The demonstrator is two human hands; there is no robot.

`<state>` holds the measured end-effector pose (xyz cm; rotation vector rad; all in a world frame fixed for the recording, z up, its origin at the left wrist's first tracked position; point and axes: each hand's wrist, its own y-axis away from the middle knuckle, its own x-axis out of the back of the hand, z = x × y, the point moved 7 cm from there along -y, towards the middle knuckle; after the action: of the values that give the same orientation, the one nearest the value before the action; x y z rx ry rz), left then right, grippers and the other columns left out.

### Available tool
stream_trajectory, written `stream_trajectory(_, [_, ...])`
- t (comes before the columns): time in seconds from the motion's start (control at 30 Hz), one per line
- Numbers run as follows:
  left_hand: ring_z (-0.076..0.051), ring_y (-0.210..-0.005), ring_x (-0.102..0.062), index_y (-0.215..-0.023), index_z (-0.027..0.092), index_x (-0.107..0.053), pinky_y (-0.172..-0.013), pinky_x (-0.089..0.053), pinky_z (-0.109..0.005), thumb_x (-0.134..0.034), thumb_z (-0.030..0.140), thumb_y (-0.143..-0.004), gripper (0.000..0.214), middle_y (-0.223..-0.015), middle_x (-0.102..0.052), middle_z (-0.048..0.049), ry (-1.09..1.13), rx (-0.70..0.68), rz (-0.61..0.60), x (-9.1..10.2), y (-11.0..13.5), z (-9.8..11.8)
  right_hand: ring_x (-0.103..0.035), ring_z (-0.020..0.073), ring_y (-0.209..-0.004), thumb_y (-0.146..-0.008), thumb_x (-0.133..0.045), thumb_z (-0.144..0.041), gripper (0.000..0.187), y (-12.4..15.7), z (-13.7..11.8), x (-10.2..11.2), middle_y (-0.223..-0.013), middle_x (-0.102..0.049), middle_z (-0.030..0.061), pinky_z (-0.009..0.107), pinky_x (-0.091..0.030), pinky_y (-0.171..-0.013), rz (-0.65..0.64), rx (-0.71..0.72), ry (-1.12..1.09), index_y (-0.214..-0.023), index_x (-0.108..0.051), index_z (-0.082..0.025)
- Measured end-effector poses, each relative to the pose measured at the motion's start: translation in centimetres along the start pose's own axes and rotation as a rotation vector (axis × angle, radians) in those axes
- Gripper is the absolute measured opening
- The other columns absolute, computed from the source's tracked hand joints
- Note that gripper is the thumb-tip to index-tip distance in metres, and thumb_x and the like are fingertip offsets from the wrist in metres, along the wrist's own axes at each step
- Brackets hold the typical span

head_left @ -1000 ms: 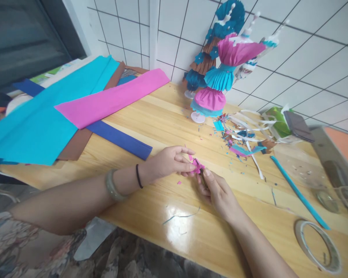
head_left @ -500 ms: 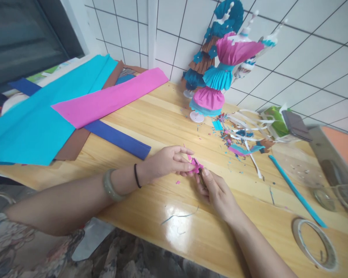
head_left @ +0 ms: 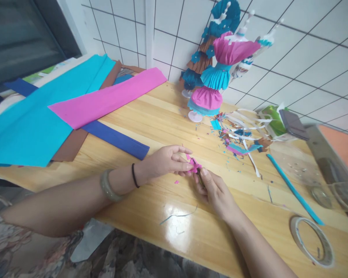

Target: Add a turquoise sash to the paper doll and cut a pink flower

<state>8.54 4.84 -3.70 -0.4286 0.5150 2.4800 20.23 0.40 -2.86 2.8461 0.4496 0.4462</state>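
My left hand pinches a small pink crepe paper piece just above the wooden table. My right hand is closed round a thin dark tool, probably small scissors, whose tip meets the pink piece. The two hands touch at that spot. A tiny pink scrap lies on the table below them.
Big crepe sheets lie at the left: turquoise, pink, dark blue, brown. Paper-dressed dolls stand by the tiled wall. Paper scraps, a teal stick and a tape roll sit to the right.
Both hands stay together on the pink piece with only slight finger movement. The view has drifted a little, so everything sits slightly further left.
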Motion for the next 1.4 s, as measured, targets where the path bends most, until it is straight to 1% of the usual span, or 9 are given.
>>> stream_trajectory(0.2, [-0.012, -0.067, -0.062, -0.111, 0.013, -0.050, -0.071, -0.047, -0.030, -0.073, 0.025, -0.067, 0.051, -0.078, -0.067, -0.0045, -0.019, 0.001, 0.002, 0.07, 0.01, 0.11, -0.022, 0.0086, -0.044, -0.090, -0.029, -0.055, 0.042, -0.04, -0.10, -0.11, -0.052, -0.027, -0.0069, 0.023, -0.018, -0.041, -0.010, 0.000, -0.024, -0.072, -0.042, -0.019])
stream_trajectory(0.43, [-0.012, -0.065, -0.062, -0.110, 0.012, -0.050, -0.069, -0.048, -0.028, -0.073, 0.023, -0.067, 0.051, -0.073, -0.067, -0.0032, -0.066, -0.006, 0.024, -0.05, 0.18, 0.82, -0.023, 0.0084, -0.044, -0.091, -0.029, -0.053, 0.041, -0.02, -0.15, -0.08, -0.053, -0.028, -0.0069, 0.023, -0.019, -0.041, -0.012, 0.019, -0.034, -0.072, -0.042, -0.020])
stream_trajectory(0.6, [-0.012, -0.065, -0.062, -0.110, 0.012, -0.050, -0.069, -0.048, -0.028, -0.074, 0.024, -0.066, 0.051, -0.072, -0.067, -0.0027, -0.068, -0.001, 0.025, 0.08, 0.06, 0.61, -0.023, 0.0081, -0.043, -0.090, -0.028, -0.055, 0.042, -0.04, -0.03, -0.15, -0.052, -0.027, -0.0071, 0.023, -0.019, -0.041, -0.011, 0.019, -0.036, -0.073, -0.043, -0.019])
stream_trajectory(0.8, [-0.013, -0.067, -0.064, -0.109, 0.012, -0.050, -0.068, -0.049, -0.028, -0.073, 0.023, -0.067, 0.049, -0.074, -0.068, -0.0032, -0.034, -0.009, -0.032, -0.20, -0.13, 0.02, -0.021, 0.0073, -0.041, -0.091, -0.029, -0.054, 0.042, -0.17, -0.03, -0.31, -0.050, -0.025, -0.0081, 0.022, -0.017, -0.039, -0.018, 0.035, -0.066, -0.073, -0.043, -0.019])
stream_trajectory(1.03, [-0.012, -0.067, -0.064, -0.108, 0.012, -0.050, -0.068, -0.049, -0.027, -0.072, 0.020, -0.069, 0.045, -0.074, -0.068, -0.0025, -0.008, -0.005, -0.039, -0.36, -0.09, 0.00, -0.023, 0.0074, -0.042, -0.090, -0.029, -0.055, 0.042, -0.16, 0.01, -0.34, -0.050, -0.027, -0.0077, 0.022, -0.018, -0.039, -0.017, 0.028, -0.076, -0.073, -0.043, -0.019])
stream_trajectory(1.4, [-0.012, -0.067, -0.064, -0.110, 0.013, -0.051, -0.065, -0.049, -0.025, -0.072, 0.021, -0.069, 0.047, -0.075, -0.068, -0.0031, -0.020, -0.027, -0.070, -0.15, -0.25, -0.17, -0.022, 0.0073, -0.042, -0.091, -0.029, -0.054, 0.042, 0.01, -0.13, -0.31, -0.052, -0.027, -0.0074, 0.022, -0.018, -0.039, -0.009, 0.020, -0.063, -0.072, -0.043, -0.019])
